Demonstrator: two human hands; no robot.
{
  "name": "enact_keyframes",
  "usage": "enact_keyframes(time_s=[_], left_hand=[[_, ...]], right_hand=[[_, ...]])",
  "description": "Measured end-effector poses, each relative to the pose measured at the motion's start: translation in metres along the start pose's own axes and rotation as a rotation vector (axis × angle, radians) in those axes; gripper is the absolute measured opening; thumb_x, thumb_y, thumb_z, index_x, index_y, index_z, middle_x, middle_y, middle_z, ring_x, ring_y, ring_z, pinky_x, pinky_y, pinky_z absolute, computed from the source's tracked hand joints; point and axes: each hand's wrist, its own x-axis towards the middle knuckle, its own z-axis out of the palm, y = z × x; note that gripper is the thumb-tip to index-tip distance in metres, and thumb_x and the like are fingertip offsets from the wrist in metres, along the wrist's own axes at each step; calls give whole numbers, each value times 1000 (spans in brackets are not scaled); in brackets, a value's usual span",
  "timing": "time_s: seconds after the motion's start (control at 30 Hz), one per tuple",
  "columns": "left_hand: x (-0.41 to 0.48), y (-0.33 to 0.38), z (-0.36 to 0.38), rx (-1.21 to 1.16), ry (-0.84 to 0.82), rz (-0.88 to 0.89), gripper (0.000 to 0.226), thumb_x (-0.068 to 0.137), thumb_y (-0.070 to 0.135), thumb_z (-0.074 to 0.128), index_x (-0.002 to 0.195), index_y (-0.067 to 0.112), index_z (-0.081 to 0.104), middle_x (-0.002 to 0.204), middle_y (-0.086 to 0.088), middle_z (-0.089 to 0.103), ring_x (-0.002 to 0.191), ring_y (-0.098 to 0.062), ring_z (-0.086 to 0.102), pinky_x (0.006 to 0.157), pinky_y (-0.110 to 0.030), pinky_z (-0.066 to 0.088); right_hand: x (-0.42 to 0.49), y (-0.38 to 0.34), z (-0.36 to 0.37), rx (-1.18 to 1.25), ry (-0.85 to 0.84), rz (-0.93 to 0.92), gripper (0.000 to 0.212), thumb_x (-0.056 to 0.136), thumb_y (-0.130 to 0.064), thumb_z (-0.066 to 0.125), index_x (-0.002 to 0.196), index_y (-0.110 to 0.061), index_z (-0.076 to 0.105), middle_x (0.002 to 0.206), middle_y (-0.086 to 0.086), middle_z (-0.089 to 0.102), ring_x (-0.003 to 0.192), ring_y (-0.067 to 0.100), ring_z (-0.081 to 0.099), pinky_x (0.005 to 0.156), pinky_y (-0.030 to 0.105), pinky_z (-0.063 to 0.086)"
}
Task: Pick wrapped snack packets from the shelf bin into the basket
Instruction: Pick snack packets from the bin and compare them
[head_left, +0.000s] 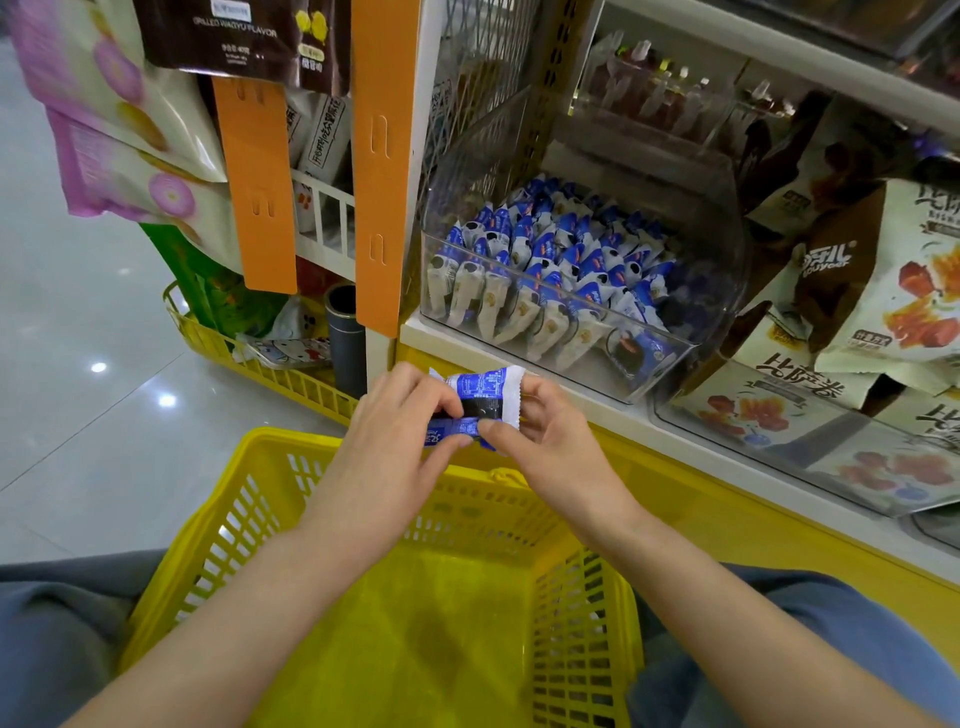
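Note:
A clear plastic shelf bin (644, 358) holds several blue-and-white wrapped snack packets (561, 260) standing in rows. Below it, on my lap, rests a yellow plastic basket (270, 493) whose inside looks bare. Above the basket's far rim, both hands hold blue-and-white snack packets (480, 397) between them; there seem to be two, one above the other. My left hand (395, 441) grips the left end. My right hand (540, 436) pinches the right end with thumb and fingers.
Orange hanging strips (382, 156) and hung snack bags (119, 104) are to the left of the shelf. Another yellow basket (270, 369) with goods sits on the tiled floor. A bin of larger beige snack bags (857, 395) stands to the right.

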Motion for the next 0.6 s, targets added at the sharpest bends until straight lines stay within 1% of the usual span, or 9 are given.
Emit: enact_keyframes(time_s=[0.1, 0.2, 0.27, 0.33, 0.4, 0.43, 0.5, 0.57, 0.6], left_hand=[[1, -1, -1, -16, -1, -5, 35, 78, 18, 70, 108, 16, 52, 105, 8, 40, 100, -14, 46, 84, -30, 42], [2, -5, -3, 0, -56, -36, 38, 78, 23, 70, 109, 20, 50, 104, 11, 39, 97, -15, 47, 83, -30, 41], [3, -7, -4, 22, -81, -34, 35, 77, 25, 71, 105, 21, 50, 100, 11, 39, 94, -14, 46, 81, -29, 39], [1, -6, -3, 32, -112, -10, 25, 79, 24, 69, 95, 23, 50, 96, 10, 39, 92, -11, 44, 81, -30, 41], [-1, -5, -2, 20, -127, 16, 18, 81, 22, 67, 84, 24, 50, 92, 8, 40, 90, -8, 40, 79, -29, 41], [-1, -6, -2, 0, -115, 19, 15, 82, 22, 66, 83, 24, 51, 93, 7, 40, 91, -7, 40, 79, -26, 41], [1, -7, -4, -51, -71, 26, 13, 83, 26, 63, 92, 23, 55, 100, 9, 40, 96, -3, 41, 83, -16, 38], [4, -8, -7, -93, -56, 35, 28, 85, 30, 59, 112, 25, 52, 112, 16, 40, 103, 3, 41, 86, -6, 33], [5, -9, -7, -110, -68, 29, 33, 86, 30, 58, 118, 27, 51, 113, 19, 41, 103, 6, 42, 84, -4, 33]], right_hand=[[0, 1, 0, -7, -16, 7, 31, 84, 0, 61, 98, -24, 47, 100, -2, 65, 86, 10, 64, 76, 20, 54], [-1, 2, 0, -50, -24, 11, 31, 84, -1, 61, 105, -17, 46, 107, 3, 63, 95, 14, 63, 81, 24, 53], [-2, 3, 0, -89, -30, 16, 34, 84, -2, 62, 112, -12, 45, 111, 3, 61, 102, 15, 61, 88, 27, 51], [-4, 3, 0, -100, -30, 17, 35, 84, -1, 62, 113, -12, 45, 113, 3, 61, 106, 16, 60, 92, 30, 50], [-5, 2, -1, -95, -35, 9, 36, 83, 0, 62, 114, -11, 45, 112, 4, 62, 103, 15, 61, 90, 28, 51], [-4, 1, -2, -82, -38, 3, 36, 84, 0, 62, 114, -10, 46, 111, 5, 63, 100, 14, 62, 87, 25, 52], [-3, -1, -4, -41, -48, -4, 32, 85, 1, 60, 112, -12, 47, 106, 5, 65, 91, 12, 63, 78, 20, 53], [-2, -3, -7, -36, -79, -19, 29, 88, 0, 57, 109, -18, 49, 100, 2, 67, 81, 7, 62, 72, 16, 52], [-1, -4, -8, -51, -91, -26, 29, 89, -2, 56, 109, -22, 50, 97, 0, 68, 78, 3, 62, 70, 15, 51]])
